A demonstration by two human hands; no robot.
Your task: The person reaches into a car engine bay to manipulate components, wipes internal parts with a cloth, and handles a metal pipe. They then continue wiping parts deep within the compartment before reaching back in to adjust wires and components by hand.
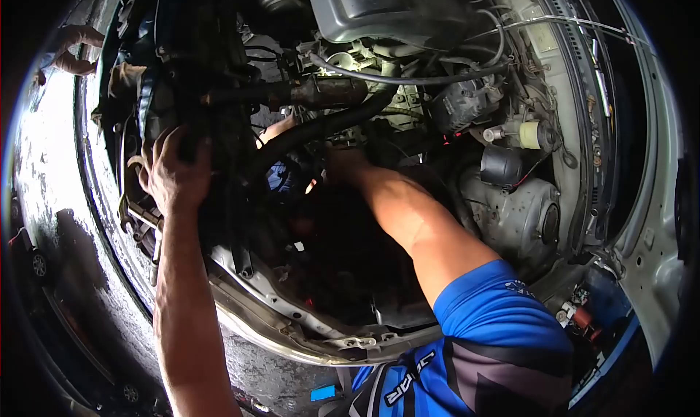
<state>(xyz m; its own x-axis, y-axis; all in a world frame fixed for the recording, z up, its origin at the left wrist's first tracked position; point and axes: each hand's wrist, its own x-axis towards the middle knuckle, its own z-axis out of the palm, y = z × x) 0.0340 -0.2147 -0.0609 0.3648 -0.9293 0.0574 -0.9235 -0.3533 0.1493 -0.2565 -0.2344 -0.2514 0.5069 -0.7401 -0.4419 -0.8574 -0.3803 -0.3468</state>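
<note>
Touching the dark front frame (pixel 219 202), the left hand (pixel 175 175) is spread. The right hand (pixel 341 163) is shadowed; its grip cannot be told. The black hose (pixel 321 130) is seen nearby at its eleven o'clock, the grey engine cover (pixel 383 12) beyond at twelve.

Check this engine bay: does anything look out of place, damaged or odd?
Yes: wrenches appear to lie loose at the edge of the engine bay, near the left hand. They look odd there, being tools, not fitted parts. No spill stands out, though deep shadow could hide damage.
</note>
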